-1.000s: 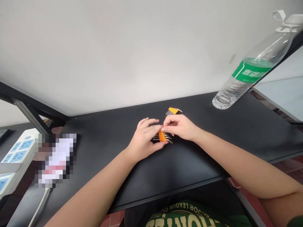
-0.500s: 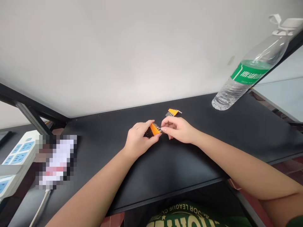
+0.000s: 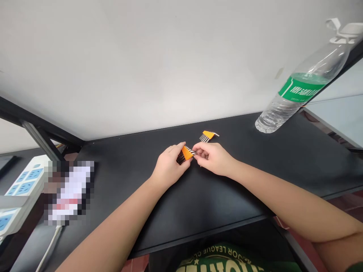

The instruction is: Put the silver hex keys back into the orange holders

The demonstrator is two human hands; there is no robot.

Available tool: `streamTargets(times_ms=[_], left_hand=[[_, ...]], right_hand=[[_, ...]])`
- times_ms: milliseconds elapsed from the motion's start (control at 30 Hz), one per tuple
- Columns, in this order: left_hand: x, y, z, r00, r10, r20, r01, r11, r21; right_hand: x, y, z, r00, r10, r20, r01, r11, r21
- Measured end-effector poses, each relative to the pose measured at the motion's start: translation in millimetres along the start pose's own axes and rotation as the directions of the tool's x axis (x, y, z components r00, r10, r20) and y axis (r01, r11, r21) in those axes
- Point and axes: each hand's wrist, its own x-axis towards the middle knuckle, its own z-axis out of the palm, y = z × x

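Observation:
My left hand [image 3: 171,164] is closed round an orange holder [image 3: 187,153] with a row of dark and silvery rods in it, gripping it between thumb and fingers. On its right side, my right hand [image 3: 211,156] has its fingers pinched at the rod ends; whether one rod is between the fingertips is too small to tell. A second orange holder [image 3: 209,135] with thin metal rods lies on the black table [image 3: 227,196], just behind my right hand.
A large clear water bottle [image 3: 300,87] with a green label stands at the back right. At the left are a pixelated phone-like object [image 3: 70,192] with a white cable [image 3: 49,247] and a white power strip [image 3: 30,185]. A pale wall rises behind the table.
My right hand's fingers have shifted slightly at the rod ends. The held orange holder has turned a little in my left hand. The view has moved slightly.

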Motion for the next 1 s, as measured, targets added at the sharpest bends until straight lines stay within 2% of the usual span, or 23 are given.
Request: streamTargets(times_ms=[67,133,200,267,333,400,500,600,667,767,900,1000], left_hand=[[1,-2,0.3,0.998,-0.033,0.056,0.031,0.999,0.032],[2,-4,0.5,0.99,-0.057,0.131,0.046,0.995,0.085],[4,-7,0.4,0.979,-0.087,0.186,0.06,0.988,0.145],[6,-11,-0.2,0.972,-0.119,0.201,0.076,0.975,0.208],[9,-15,-1.4,0.971,-0.161,0.177,0.109,0.957,0.27],[11,-17,-3.6,0.969,-0.213,0.129,0.163,0.935,0.316],[12,-15,-8.7,0.975,-0.22,0.024,0.199,0.921,0.335],[8,-4,-12.6,0.996,-0.08,-0.037,0.086,0.964,0.25],[4,5,-12.0,0.995,-0.055,0.078,0.044,0.988,0.147],[0,16,-6.1,0.973,-0.096,0.211,0.065,0.987,0.15],[0,19,1.0,0.969,-0.164,0.186,0.119,0.966,0.23],[1,17,1.4,0.96,-0.211,0.182,0.183,0.97,0.161]], right_hand=[[2,1,-5,0.998,-0.055,0.012,0.056,0.99,-0.13],[5,6,-17,0.995,-0.093,-0.037,0.079,0.954,-0.288],[10,16,-33,0.981,-0.085,-0.174,0.001,0.9,-0.435],[14,31,-50,0.965,-0.023,-0.261,-0.117,0.853,-0.509],[19,47,-61,0.968,0.024,-0.251,-0.169,0.798,-0.578],[23,59,-66,0.985,0.057,-0.164,-0.149,0.763,-0.629],[26,61,-60,0.987,0.117,-0.107,-0.158,0.769,-0.62],[25,46,-47,0.985,0.152,-0.088,-0.174,0.8,-0.574],[21,32,-37,0.985,0.163,-0.054,-0.166,0.816,-0.553],[15,16,-22,0.992,0.128,-0.014,-0.114,0.819,-0.562],[10,10,-4,1.0,0.004,0.031,0.014,0.834,-0.552],[7,11,2,0.998,-0.054,0.023,0.058,0.863,-0.501]])
